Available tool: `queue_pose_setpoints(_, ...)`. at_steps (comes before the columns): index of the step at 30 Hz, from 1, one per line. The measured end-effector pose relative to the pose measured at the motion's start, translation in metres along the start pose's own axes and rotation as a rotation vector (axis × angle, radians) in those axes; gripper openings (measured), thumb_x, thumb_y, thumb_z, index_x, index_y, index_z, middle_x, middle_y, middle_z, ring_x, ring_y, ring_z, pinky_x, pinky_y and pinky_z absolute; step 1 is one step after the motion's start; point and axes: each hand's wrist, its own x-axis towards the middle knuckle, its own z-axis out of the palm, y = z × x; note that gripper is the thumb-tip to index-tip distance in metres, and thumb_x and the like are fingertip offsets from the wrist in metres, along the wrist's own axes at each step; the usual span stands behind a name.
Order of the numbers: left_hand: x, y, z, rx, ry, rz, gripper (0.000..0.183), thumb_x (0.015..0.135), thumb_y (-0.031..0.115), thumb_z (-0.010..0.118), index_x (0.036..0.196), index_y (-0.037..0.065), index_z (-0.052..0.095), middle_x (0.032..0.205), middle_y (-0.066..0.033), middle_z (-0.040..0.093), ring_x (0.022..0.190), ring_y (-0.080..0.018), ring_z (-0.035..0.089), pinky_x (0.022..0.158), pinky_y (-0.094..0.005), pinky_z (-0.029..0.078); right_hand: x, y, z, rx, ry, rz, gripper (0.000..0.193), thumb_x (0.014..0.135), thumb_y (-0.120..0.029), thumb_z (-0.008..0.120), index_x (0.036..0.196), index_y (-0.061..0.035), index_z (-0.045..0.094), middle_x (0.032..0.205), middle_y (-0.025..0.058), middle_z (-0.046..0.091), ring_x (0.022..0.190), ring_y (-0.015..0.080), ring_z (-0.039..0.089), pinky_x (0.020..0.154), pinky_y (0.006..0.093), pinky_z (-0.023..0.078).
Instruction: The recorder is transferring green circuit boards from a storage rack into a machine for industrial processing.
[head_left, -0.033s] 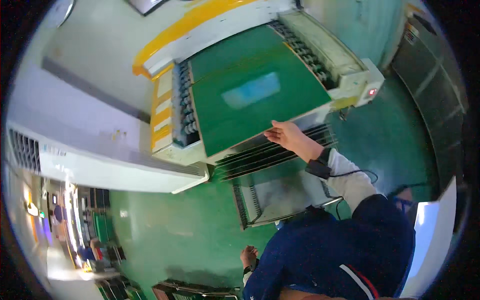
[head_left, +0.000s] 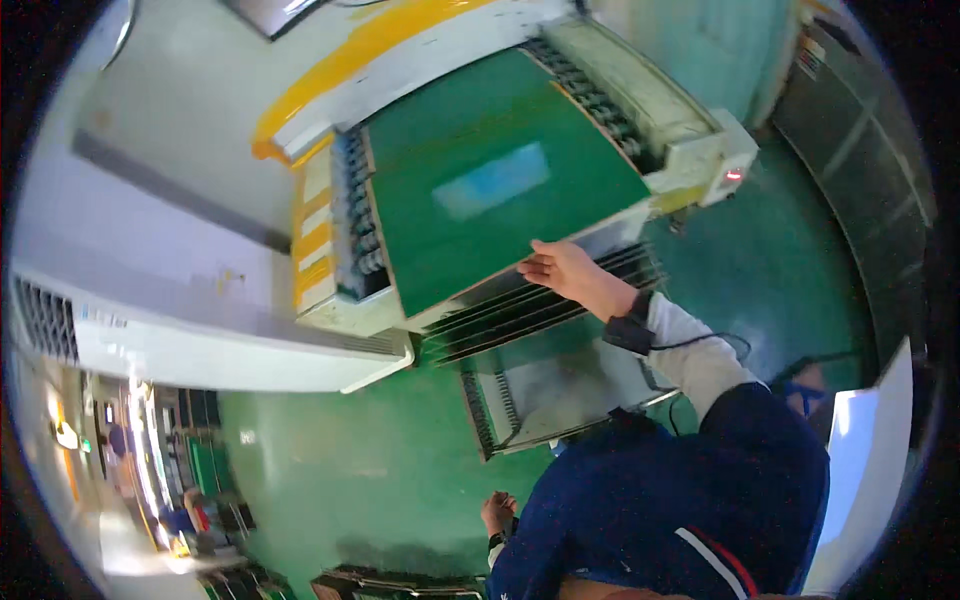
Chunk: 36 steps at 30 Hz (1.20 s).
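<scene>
A large, flat green board (head_left: 500,225) with a pale reflection lies across the roller conveyor (head_left: 360,215). At its front edge is my right hand (head_left: 568,273), thumb near the top side and the other fingers stretched out just below the edge. Whether they touch the board I cannot tell; the hand looks open. Hanging low beside my body, my left hand (head_left: 497,510) has its fingers curled in, and no object shows in it. Below the conveyor's front end, several thin dark boards (head_left: 545,305) sit spaced apart above a slotted rack (head_left: 490,410).
A white air-conditioner-like unit (head_left: 220,350) stands to the left. Another rack (head_left: 390,585) is on the floor near my feet. Dark panels (head_left: 855,140) rise on the right, near a white sheet-like surface (head_left: 870,450). A person (head_left: 190,515) is far off at left.
The whole view has shifted slightly. Both hands keep nearly the same places, the right one still by the board's front edge, and the board shows no clear movement.
</scene>
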Motion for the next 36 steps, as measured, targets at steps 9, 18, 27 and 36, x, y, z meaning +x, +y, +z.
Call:
queue_pose_setpoints(9, -0.014, 0.031, 0.07, 0.243, 0.071, -0.13, 0.013, 0.088, 0.012, 0.052, 0.077, 0.005, 0.049, 0.077, -0.0079, 0.051, 0.064, -0.0217, 0.047, 0.054, -0.0355, 0.04, 0.024, 0.002, -0.022, -0.008, -0.007, 0.007, 0.03, 0.09, -0.027, 0.055, 0.095, 0.0021, 0.054, 0.092, 0.0143, 0.06, 0.087, 0.0243, 0.06, 0.075, 0.0363, 0.05)
queue_pose_setpoints(18, -0.076, 0.052, 0.249, 1.227, 0.183, 0.048, 0.014, 0.087, 0.0, 0.047, 0.073, 0.001, 0.044, 0.075, -0.005, 0.048, 0.064, -0.0173, 0.046, 0.055, -0.0305, 0.041, 0.025, -0.01, -0.032, -0.115, -0.085, 0.019, 0.033, 0.088, -0.03, 0.057, 0.09, 0.0023, 0.057, 0.082, 0.0116, 0.062, 0.075, 0.0199, 0.062, 0.064, 0.0331, 0.051)
queue_pose_setpoints(27, -0.027, 0.033, 0.188, 1.054, -0.049, 0.199, 0.006, 0.087, 0.005, 0.05, 0.081, 0.003, 0.051, 0.078, -0.01, 0.054, 0.064, -0.0234, 0.052, 0.055, -0.0354, 0.043, -0.02, 0.015, -0.06, -1.374, -0.098, -0.501, 0.019, 0.081, -0.024, 0.058, 0.08, -0.0065, 0.064, 0.072, 0.0107, 0.063, 0.068, 0.0267, 0.061, 0.063, 0.0406, 0.047)
queue_pose_setpoints(36, 0.008, 0.027, 0.195, 0.532, 0.144, 0.057, 0.01, 0.087, 0.012, 0.056, 0.09, 0.003, 0.053, 0.075, -0.0058, 0.057, 0.061, -0.0169, 0.054, 0.051, -0.03, 0.044, -0.068, 0.048, -0.092, -1.767, -0.34, -0.927, 0.022, 0.072, -0.019, 0.066, 0.092, -0.0097, 0.064, 0.099, 0.0055, 0.058, 0.1, 0.0252, 0.051, 0.08, 0.0397, 0.043)
